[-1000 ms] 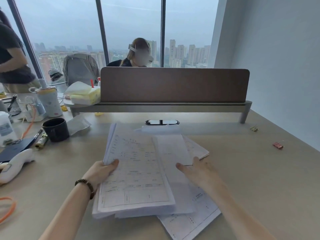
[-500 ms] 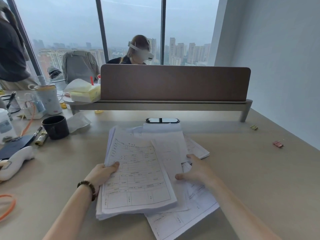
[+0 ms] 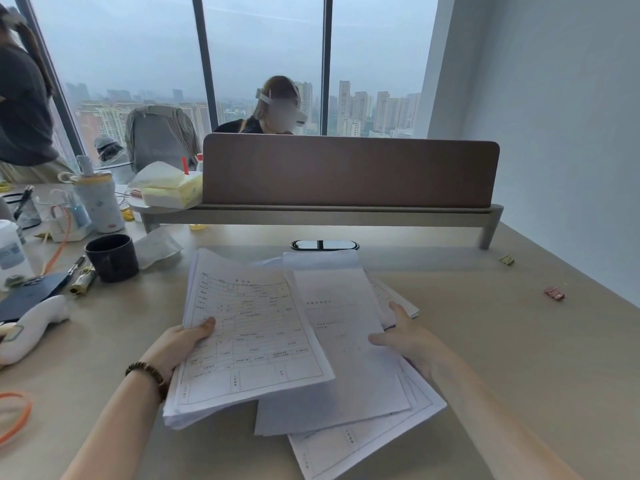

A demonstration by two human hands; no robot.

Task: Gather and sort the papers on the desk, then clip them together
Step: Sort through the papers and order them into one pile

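Note:
A thick stack of printed forms (image 3: 252, 341) is lifted off the beige desk (image 3: 502, 358) at its left edge. My left hand (image 3: 180, 344) grips that edge, thumb on top of the top sheet. Looser sheets (image 3: 349, 358) lie fanned out to the right and below the stack. My right hand (image 3: 412, 341) holds the right side of these sheets, thumb on top and fingers around their edge. A pink binder clip (image 3: 555, 293) lies far right on the desk. A small gold clip (image 3: 507, 260) sits nearer the divider.
A brown desk divider (image 3: 349, 171) stands at the back with a person behind it. A dark mug (image 3: 111, 257), crumpled tissue (image 3: 157, 245), bottle (image 3: 98, 202), dark notebook (image 3: 31, 296) and white plush toy (image 3: 31, 327) crowd the left. An orange cable (image 3: 14, 417) loops at the left edge.
My left hand has raised the stack higher and tilted it. My right hand moved from pressing flat on the loose sheets to taking hold of their right edge.

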